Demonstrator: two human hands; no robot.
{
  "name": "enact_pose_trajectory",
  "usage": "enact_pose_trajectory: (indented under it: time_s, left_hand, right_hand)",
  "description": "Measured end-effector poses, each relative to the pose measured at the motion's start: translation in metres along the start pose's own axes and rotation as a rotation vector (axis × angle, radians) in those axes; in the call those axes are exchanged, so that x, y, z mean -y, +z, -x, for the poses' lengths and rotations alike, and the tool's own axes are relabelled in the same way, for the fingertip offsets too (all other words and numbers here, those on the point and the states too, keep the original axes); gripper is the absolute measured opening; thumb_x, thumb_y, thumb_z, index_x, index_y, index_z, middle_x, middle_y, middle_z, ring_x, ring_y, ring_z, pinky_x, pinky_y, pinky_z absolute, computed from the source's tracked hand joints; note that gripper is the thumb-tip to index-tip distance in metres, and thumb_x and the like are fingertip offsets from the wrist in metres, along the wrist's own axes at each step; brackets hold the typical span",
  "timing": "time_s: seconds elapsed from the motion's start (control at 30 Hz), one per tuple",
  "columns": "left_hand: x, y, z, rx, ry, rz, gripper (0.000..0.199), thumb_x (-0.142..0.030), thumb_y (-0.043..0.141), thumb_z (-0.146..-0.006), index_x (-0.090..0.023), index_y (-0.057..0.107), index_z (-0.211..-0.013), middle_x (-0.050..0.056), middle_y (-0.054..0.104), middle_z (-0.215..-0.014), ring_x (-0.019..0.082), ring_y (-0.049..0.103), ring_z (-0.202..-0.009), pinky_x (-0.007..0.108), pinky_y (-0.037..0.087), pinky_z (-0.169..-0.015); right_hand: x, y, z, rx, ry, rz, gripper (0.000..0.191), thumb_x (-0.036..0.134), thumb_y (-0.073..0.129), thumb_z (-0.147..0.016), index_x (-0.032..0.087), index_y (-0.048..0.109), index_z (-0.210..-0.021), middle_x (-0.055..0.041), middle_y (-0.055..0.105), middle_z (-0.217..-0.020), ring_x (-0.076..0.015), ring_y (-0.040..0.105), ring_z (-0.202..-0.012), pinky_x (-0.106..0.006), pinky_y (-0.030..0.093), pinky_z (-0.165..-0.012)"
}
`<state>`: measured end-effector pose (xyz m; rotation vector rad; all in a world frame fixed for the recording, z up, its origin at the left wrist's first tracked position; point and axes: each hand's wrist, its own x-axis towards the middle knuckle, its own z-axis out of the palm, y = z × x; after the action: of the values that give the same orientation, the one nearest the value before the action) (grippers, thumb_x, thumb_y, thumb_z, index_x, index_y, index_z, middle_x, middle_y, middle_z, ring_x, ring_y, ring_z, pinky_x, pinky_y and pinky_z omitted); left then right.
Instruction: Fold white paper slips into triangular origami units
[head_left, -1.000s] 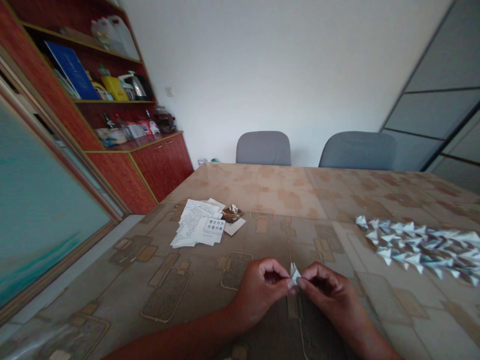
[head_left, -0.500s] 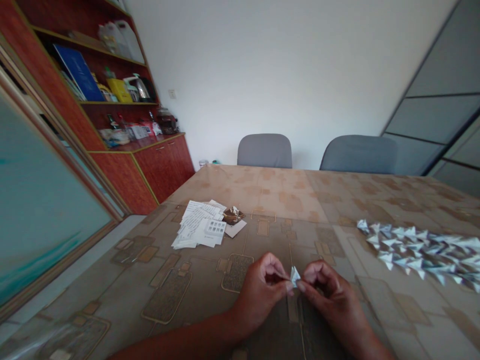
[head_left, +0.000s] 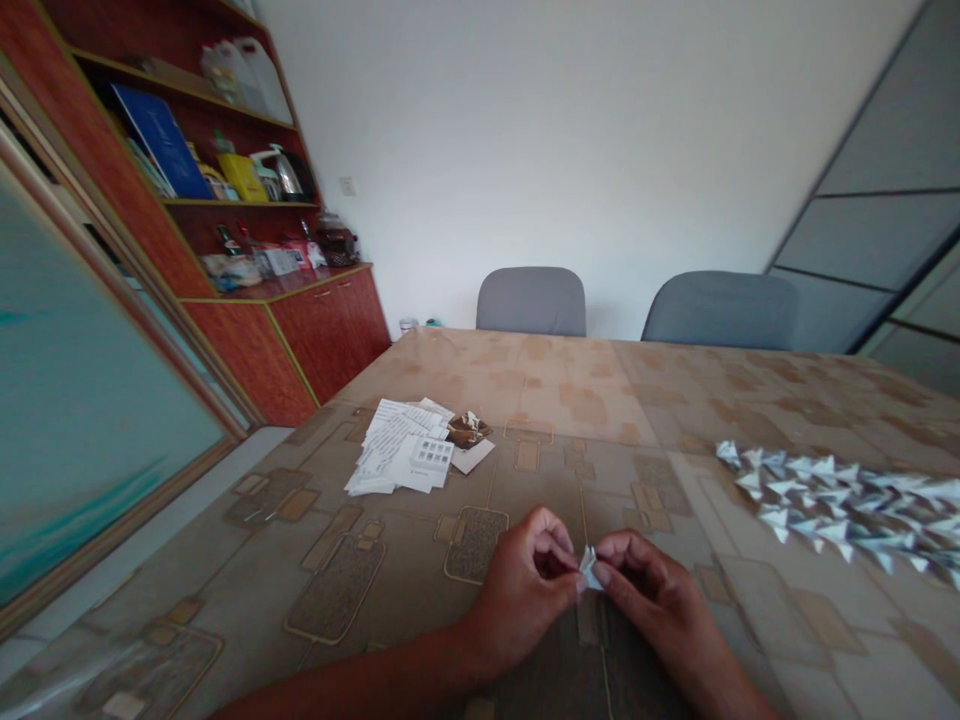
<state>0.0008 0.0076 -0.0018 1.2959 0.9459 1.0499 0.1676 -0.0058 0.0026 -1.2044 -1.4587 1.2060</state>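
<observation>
A small folded white paper piece is held between both hands above the near part of the table. My left hand pinches its left side between thumb and fingers. On its right side, my right hand grips it with thumb and index finger, the other fingers curled. Several folded paper pieces stand in rows at the right. A loose pile of printed paper sheets lies left of centre, beside a brown patterned piece.
The table has a patterned cover. Beyond its far edge stand two grey chairs. A red cabinet with loaded shelves is at the back left, beside a sliding door.
My right hand has moved slightly left, closer to my left hand. The paper piece now sits lower and is tilted differently between the fingers.
</observation>
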Motion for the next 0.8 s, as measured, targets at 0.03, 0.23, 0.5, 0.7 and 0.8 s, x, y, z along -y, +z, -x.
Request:
enact_pose_trajectory:
  time_s: [0.03, 0.23, 0.5, 0.7, 0.8]
  left_hand:
    - [-0.001, 0.0, 0.001, 0.008, 0.008, -0.018, 0.019, -0.006, 0.062, -0.064, -0.017, 0.05, -0.075, -0.003, 0.056, -0.067, 0.012, 0.055, -0.062, 0.022, 0.041, -0.058]
    - [-0.008, 0.001, 0.001, 0.032, -0.002, -0.037, 0.018, -0.007, 0.062, -0.065, -0.017, 0.05, -0.073, -0.003, 0.054, -0.065, 0.012, 0.052, -0.06, 0.022, 0.039, -0.056]
    - [0.003, 0.001, 0.002, 0.071, -0.009, -0.052, 0.019, -0.011, 0.067, -0.067, -0.016, 0.052, -0.079, -0.003, 0.057, -0.067, 0.012, 0.055, -0.061, 0.021, 0.039, -0.056]
    - [0.002, -0.001, 0.001, 0.05, -0.049, 0.014, 0.02, -0.014, 0.068, -0.067, -0.016, 0.054, -0.082, -0.001, 0.061, -0.069, 0.013, 0.058, -0.064, 0.022, 0.042, -0.059]
    - [0.0, 0.0, 0.001, 0.02, -0.031, 0.012, 0.019, -0.013, 0.066, -0.068, -0.017, 0.051, -0.078, -0.002, 0.06, -0.067, 0.013, 0.057, -0.061, 0.022, 0.042, -0.059]
  right_hand:
    - [0.0, 0.0, 0.0, -0.006, 0.007, -0.006, 0.032, 0.051, 0.067, -0.076, 0.02, 0.062, -0.077, 0.0001, 0.061, -0.066, -0.0162, 0.058, -0.062, -0.024, 0.047, -0.058]
    - [0.0, -0.003, 0.0, 0.068, 0.017, 0.017, 0.033, 0.052, 0.061, -0.081, 0.019, 0.064, -0.078, -0.0003, 0.061, -0.07, -0.016, 0.057, -0.067, -0.025, 0.046, -0.061]
    - [0.001, -0.002, 0.004, 0.019, -0.006, 0.102, 0.037, 0.053, 0.061, -0.081, 0.019, 0.058, -0.067, 0.0022, 0.054, -0.062, -0.0141, 0.051, -0.059, -0.022, 0.041, -0.056]
    - [-0.005, -0.002, 0.003, -0.002, -0.034, 0.08, 0.035, 0.051, 0.058, -0.085, 0.02, 0.057, -0.07, 0.0026, 0.052, -0.064, -0.0142, 0.051, -0.062, -0.022, 0.043, -0.057]
    - [-0.005, -0.001, 0.003, 0.045, -0.04, 0.048, 0.032, 0.051, 0.062, -0.082, 0.02, 0.059, -0.073, 0.0014, 0.056, -0.067, -0.0154, 0.054, -0.064, -0.024, 0.045, -0.06]
